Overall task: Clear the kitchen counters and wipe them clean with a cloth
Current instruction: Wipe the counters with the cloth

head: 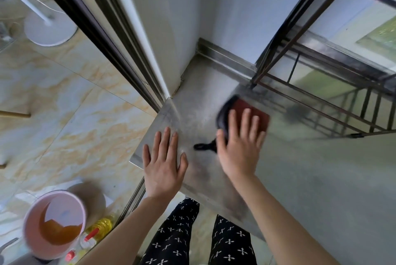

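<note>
A dark red cloth with a black edge and a black loop lies on the grey steel counter near the window corner. My right hand presses flat on the cloth, fingers spread over it; the cloth is blurred. My left hand rests flat on the counter's left corner, fingers apart, holding nothing. The counter around both hands is bare and looks streaked.
A window with dark metal bars borders the counter at the right. A sliding door frame runs along the left. On the tiled floor below stand a pink bucket of brownish water and an oil bottle.
</note>
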### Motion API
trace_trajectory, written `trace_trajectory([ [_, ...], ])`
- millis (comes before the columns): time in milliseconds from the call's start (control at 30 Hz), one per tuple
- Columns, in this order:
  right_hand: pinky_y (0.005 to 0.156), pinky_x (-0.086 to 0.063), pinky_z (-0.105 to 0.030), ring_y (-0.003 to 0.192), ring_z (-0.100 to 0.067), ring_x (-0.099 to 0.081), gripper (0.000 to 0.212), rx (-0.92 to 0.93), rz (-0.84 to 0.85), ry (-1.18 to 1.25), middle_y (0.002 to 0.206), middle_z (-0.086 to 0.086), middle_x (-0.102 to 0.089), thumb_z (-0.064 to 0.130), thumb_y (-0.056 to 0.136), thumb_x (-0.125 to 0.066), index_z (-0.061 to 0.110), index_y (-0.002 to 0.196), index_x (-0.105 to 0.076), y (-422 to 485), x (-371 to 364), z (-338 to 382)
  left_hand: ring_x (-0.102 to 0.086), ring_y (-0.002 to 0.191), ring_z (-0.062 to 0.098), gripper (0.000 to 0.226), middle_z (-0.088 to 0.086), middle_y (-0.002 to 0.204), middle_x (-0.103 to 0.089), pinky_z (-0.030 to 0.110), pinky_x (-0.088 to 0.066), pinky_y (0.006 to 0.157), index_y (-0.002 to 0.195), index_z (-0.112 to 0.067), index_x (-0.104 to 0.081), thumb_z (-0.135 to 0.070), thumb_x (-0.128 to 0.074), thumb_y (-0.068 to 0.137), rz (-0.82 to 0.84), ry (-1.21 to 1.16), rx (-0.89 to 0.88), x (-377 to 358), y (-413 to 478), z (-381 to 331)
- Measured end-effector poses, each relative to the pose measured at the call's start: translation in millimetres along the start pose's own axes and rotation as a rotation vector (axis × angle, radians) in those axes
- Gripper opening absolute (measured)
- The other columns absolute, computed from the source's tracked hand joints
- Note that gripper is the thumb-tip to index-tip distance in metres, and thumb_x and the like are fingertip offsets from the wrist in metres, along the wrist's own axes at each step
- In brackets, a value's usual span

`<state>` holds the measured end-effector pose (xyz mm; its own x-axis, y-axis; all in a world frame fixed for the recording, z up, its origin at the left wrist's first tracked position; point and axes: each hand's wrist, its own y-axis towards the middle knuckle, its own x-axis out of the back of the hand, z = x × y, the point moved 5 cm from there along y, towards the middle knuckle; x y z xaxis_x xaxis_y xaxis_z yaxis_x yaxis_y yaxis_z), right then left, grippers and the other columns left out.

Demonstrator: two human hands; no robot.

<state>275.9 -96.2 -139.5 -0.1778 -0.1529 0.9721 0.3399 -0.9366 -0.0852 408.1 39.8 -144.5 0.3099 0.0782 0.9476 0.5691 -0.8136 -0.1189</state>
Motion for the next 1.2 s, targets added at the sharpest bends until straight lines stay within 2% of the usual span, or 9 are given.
trace_trajectory([
  [100,0.112,-0.018,-0.052,0.142,-0.032,-0.023,0.058,0.342,0.091,-0.062,0.154,-0.007,-0.027,0.050,0.092,-0.038,0.030,0.145,-0.031,-38.2,-10.3,35.4,-0.018,0.140,0.020,0.055,0.003,0.149,-0.031,0.052,-0.020,0.111,0.140,-0.017,-0.036,-0.041,-0.028,0.092,0.016,0.014,-0.008,-0.4,-0.6,0.2],
  [200,0.112,-0.024,-0.050,0.142,-0.027,-0.024,0.056,0.478,0.109,-0.058,0.155,-0.002,-0.025,0.050,0.092,-0.038,0.033,0.144,-0.032,-39.0,-4.4,12.2,-0.017,0.141,0.019,0.055,0.003,0.149,-0.030,0.051,-0.019,0.111,0.141,-0.017,-0.035,-0.042,-0.028,0.092,0.017,0.021,-0.006,-0.5,-0.2,0.7],
  [467,0.113,-0.014,-0.054,0.143,-0.034,-0.017,0.063,0.139,0.091,-0.032,0.156,-0.008,-0.019,0.052,0.089,-0.019,0.027,0.147,-0.027,67.8,-1.6,33.7,-0.004,0.143,0.014,0.049,-0.001,0.153,-0.020,0.034,0.004,0.116,0.144,-0.021,-0.025,-0.036,-0.027,0.097,0.011,-0.141,-0.039,15.3,-18.1,15.7],
  [633,0.113,-0.017,-0.051,0.143,-0.030,-0.020,0.056,0.580,0.208,-0.064,0.155,-0.005,-0.023,0.048,0.093,-0.031,0.029,0.145,-0.030,-6.6,-13.7,81.2,-0.007,0.143,0.012,0.050,-0.001,0.153,-0.022,0.041,-0.006,0.116,0.142,-0.023,-0.028,-0.041,-0.022,0.096,0.010,-0.214,0.099,22.2,-61.1,43.0],
  [733,0.118,-0.005,-0.044,0.146,-0.020,0.003,0.057,0.733,0.349,-0.035,0.159,0.003,-0.002,0.055,0.094,-0.026,0.036,0.147,-0.016,-38.3,-8.4,64.7,-0.011,0.142,0.014,0.049,0.002,0.151,-0.026,0.050,-0.019,0.113,0.138,-0.020,-0.035,-0.041,-0.020,0.096,-0.004,-0.241,0.135,26.9,-75.1,44.8],
  [800,0.117,0.002,-0.037,0.145,-0.013,0.009,0.055,0.664,0.415,0.100,0.158,0.008,0.002,0.055,0.095,-0.022,0.037,0.147,-0.016,-40.2,3.5,38.0,-0.013,0.141,0.014,0.044,0.000,0.150,-0.026,0.049,-0.021,0.112,0.137,-0.020,-0.036,-0.033,-0.030,0.095,-0.022,-0.231,0.063,28.6,-67.6,28.0],
  [900,0.112,-0.020,-0.043,0.143,-0.026,-0.021,0.052,0.408,0.209,0.109,0.156,-0.005,-0.021,0.041,0.097,-0.027,0.020,0.144,-0.035,-27.6,22.3,-17.3,-0.025,0.138,0.019,0.044,0.002,0.148,-0.034,0.044,-0.025,0.111,0.134,-0.020,-0.041,-0.029,-0.037,0.091,-0.043,-0.107,-0.143,21.1,-28.6,-25.6],
  [1000,0.105,-0.031,-0.051,0.137,-0.032,-0.031,0.051,0.306,0.110,0.075,0.152,-0.013,-0.029,0.032,0.096,-0.029,0.008,0.140,-0.040,-23.6,23.4,-37.4,-0.036,0.134,0.022,0.050,0.001,0.146,-0.039,0.047,-0.036,0.104,0.136,-0.024,-0.043,-0.042,-0.033,0.091,0.017,0.041,-0.208,3.2,16.0,-59.0],
  [1200,0.110,-0.024,-0.045,0.141,-0.027,-0.025,0.049,0.243,0.028,0.188,0.153,-0.012,-0.028,0.030,0.096,-0.028,0.007,0.138,-0.041,-31.1,22.8,-13.1,-0.023,0.140,0.023,0.054,0.000,0.152,-0.026,0.049,-0.024,0.109,0.143,-0.025,-0.028,-0.048,-0.024,0.094,-0.016,0.086,0.063,11.0,50.3,-2.7],
])
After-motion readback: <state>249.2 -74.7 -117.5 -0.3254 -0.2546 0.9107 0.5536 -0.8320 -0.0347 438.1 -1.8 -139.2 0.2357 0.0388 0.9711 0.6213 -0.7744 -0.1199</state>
